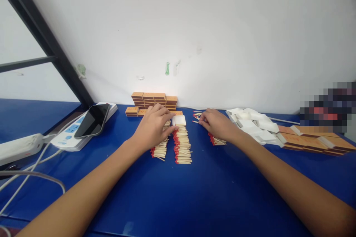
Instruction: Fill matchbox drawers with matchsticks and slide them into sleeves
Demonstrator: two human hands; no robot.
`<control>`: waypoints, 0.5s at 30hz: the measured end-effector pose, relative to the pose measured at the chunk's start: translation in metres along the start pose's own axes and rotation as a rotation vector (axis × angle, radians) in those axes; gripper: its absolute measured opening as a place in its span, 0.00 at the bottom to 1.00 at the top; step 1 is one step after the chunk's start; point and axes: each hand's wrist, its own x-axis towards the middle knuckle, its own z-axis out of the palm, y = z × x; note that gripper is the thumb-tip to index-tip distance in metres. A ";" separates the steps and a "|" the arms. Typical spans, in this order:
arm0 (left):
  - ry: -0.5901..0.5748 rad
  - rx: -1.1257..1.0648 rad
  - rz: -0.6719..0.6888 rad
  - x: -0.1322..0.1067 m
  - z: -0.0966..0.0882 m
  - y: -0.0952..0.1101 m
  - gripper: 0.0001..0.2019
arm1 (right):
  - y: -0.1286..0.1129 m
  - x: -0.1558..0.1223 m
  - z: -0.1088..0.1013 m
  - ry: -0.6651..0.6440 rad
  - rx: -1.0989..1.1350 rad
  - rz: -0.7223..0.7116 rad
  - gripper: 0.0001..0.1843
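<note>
On the blue table (194, 192) lie rows of red-tipped matches (182, 144). My left hand (154, 126) rests over the left row of matches, fingers curled, fingertips touching a small white inner tray (180, 120). My right hand (218, 124) lies palm down over another bunch of matches (218, 140), its fingers pinched on a few matches (197, 115) near the wall. Behind the hands stands a stack of orange matchboxes (152, 100).
A heap of white inner trays (254, 124) and flat orange box sleeves (311, 140) lies at the right. At the left a phone (93, 120) rests on a white power strip (69, 133) with cables. A dark metal frame (47, 40) leans against the white wall.
</note>
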 end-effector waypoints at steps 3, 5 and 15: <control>-0.001 -0.003 0.000 0.000 0.000 0.000 0.18 | -0.006 -0.002 -0.007 0.026 0.018 -0.007 0.08; -0.001 -0.011 -0.001 0.000 0.000 0.001 0.18 | -0.017 -0.004 -0.014 0.105 0.051 -0.035 0.08; 0.022 -0.134 0.006 0.000 0.002 0.004 0.16 | -0.071 -0.016 -0.029 0.270 0.096 -0.254 0.09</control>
